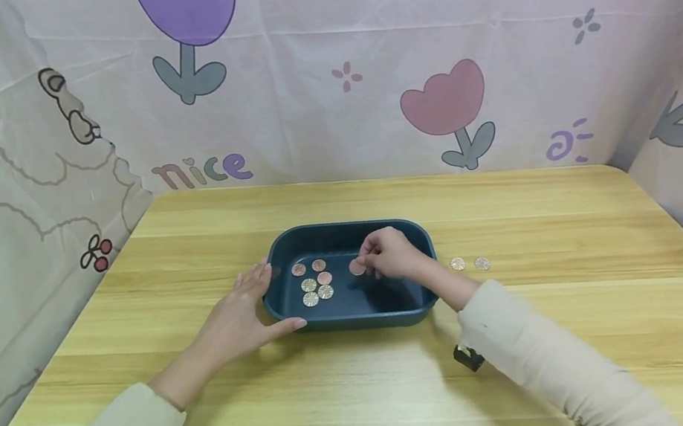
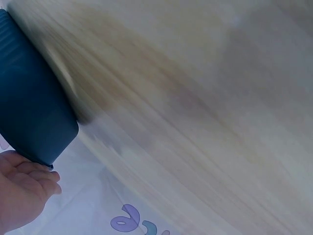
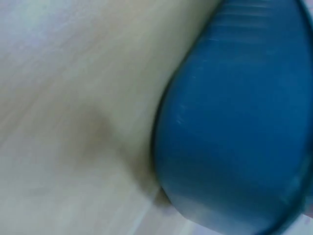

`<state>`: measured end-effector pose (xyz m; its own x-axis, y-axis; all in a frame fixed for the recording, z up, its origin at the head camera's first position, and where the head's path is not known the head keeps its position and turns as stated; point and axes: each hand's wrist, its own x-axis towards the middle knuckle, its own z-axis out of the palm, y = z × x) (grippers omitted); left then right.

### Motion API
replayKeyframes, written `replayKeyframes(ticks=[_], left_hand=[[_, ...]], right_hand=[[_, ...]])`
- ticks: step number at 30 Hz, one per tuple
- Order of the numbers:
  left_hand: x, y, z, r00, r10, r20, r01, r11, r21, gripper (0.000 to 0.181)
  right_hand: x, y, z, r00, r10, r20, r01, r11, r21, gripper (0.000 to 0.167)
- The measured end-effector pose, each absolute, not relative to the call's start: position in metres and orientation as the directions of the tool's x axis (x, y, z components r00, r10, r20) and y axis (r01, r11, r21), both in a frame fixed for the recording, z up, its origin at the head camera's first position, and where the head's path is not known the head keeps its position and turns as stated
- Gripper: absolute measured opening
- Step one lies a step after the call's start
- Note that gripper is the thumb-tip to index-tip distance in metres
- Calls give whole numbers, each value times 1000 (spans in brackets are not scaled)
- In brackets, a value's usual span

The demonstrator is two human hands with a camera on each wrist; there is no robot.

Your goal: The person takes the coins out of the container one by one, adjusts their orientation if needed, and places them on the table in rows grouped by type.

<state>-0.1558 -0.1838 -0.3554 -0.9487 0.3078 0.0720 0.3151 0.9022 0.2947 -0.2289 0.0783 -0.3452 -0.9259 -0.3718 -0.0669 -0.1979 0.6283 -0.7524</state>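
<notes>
A dark blue rectangular bin (image 1: pixel 360 321) with rounded corners stands on the table. Inside, toward its left end, several round coins (image 1: pixel 311 299) lie flat, some coppery, some pale gold. My right hand (image 1: pixel 389 254) reaches over the right part of the bin and pinches a copper-coloured coin (image 1: pixel 357 268) between thumb and fingertips. At the bin's left end my left hand (image 1: pixel 239 313) rests with extended fingers against the rim and the thumb at the front edge. The left wrist view shows these fingers (image 2: pixel 36 178) at the rim; the right wrist view mostly holds the bin's outer wall (image 3: pixel 234 117).
Two more coins, a pale one (image 1: pixel 457 264) and another (image 1: pixel 482 263), lie on the wooden table (image 1: pixel 359 398) just right of the bin. Behind the table hangs a printed cloth (image 1: pixel 327 125) with flowers, and cloth also borders both sides.
</notes>
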Motion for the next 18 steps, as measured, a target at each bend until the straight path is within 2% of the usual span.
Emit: replayKeyframes(ticks=[9,18], left_hand=[[-156,-184,-355,-948,310,77,319,900,298,107],[-155,-183,-354,-950,306,69,312,901,301,106]], right_hand=[[-212,102,-327,-941,-330,-68,-108,486,-868,16],[-193,137,-322,-949,-297,-107,-32,426,-904,16]])
